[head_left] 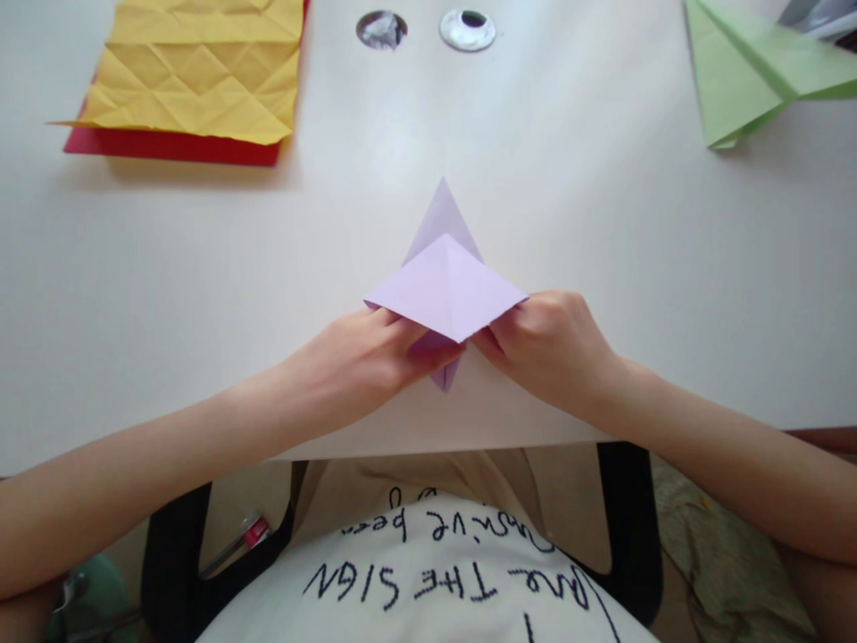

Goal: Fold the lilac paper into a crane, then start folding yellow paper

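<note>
A folded piece of lilac origami paper [447,288] is held over the near part of the white table. It has a diamond-shaped flap facing up, one point stretching away from me and another toward me. My left hand [375,348] grips it from the left, with its fingertips tucked under the flap. On the other side my right hand [549,339] is closed on the right corner, its fingers curled beneath. The flap hides most of the fingertips and the inner folds.
Creased yellow paper [201,71] lies on red paper [180,147] at the far left of the white table [603,205]. A folded green paper [743,80] is at the far right. Two round holes, one capped with a cover [467,31], sit at the back.
</note>
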Motion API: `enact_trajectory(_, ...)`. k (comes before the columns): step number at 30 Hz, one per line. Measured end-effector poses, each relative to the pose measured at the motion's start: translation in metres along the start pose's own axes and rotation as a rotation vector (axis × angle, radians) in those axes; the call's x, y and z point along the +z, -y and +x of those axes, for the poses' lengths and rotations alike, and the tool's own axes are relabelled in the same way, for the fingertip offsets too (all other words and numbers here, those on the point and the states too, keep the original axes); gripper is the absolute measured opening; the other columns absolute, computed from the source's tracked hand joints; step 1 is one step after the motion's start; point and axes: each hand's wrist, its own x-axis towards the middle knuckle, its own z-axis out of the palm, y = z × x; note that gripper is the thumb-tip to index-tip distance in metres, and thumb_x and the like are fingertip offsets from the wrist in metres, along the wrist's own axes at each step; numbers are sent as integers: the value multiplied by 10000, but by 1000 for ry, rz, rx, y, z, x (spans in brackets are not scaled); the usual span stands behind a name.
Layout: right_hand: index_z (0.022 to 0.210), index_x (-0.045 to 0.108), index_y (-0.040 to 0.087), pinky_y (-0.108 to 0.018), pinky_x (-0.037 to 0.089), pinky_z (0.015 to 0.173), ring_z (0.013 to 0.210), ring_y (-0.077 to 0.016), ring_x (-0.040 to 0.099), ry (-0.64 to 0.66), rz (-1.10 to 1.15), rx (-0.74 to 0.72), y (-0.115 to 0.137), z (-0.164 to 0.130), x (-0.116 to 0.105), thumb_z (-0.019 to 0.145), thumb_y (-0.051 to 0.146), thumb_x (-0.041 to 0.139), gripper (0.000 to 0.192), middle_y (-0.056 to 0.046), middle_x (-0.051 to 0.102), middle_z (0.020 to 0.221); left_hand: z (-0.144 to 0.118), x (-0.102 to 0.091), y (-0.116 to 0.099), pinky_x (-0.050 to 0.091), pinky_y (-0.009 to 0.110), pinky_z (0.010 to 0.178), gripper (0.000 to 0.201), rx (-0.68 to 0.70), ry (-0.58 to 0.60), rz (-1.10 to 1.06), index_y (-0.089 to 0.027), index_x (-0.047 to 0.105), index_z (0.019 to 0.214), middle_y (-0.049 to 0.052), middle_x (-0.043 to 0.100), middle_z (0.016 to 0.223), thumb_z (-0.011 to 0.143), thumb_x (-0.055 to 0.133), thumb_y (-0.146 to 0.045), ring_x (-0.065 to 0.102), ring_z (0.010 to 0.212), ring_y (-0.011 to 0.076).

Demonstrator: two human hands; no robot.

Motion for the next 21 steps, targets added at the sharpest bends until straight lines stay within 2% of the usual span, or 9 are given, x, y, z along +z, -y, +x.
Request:
enact_trajectory(3,745,567,149,-263,184,466,466,-123,418,-5,0,3,-1,-1,1,855,242,332,276,-33,538,514,0,-4,-4,505,308,797,250,46,-5,78,-178,630,1063,79,629,1073,906,437,-152,574,993,209)
enact_trajectory(8,700,564,144,-259,164,449,429,-112,374,-31,-32,-25,-2,-2,6,835,227,351,266,-23,515,488,-1,-6,-9,513,316,712,250,122,-35,89,-135,659,987,84,646,957,908,422,-128,590,868,199)
enact_trajectory(13,704,572,143,-251,156,442,414,-102,341,-82,-47,-37,-3,-3,10,833,204,359,257,-13,509,487,-3,-8,-11,532,326,732,246,188,76,22,-122,656,995,89,652,916,893,433,-104,600,874,207)
enact_trajectory(16,697,568,141,-250,152,440,412,-101,332,-68,-40,-35,-4,-3,11,826,208,362,253,-14,500,482,-3,-8,-11,534,334,758,229,163,108,-27,-136,665,984,80,655,894,882,460,-141,602,865,205)
enact_trajectory(18,700,568,141,-251,154,442,416,-103,338,-70,-32,-36,-4,-3,10,830,208,356,257,-18,504,490,-2,-9,-11,530,352,786,222,133,109,-64,-148,673,979,84,655,924,867,482,-169,600,897,219)
enact_trajectory(21,713,571,144,-253,158,443,426,-107,357,-64,-9,-31,-4,-3,10,835,220,347,266,-23,516,506,-2,-11,-8,492,374,904,226,113,103,-136,-158,673,997,110,620,1114,852,500,-178,563,1065,245)
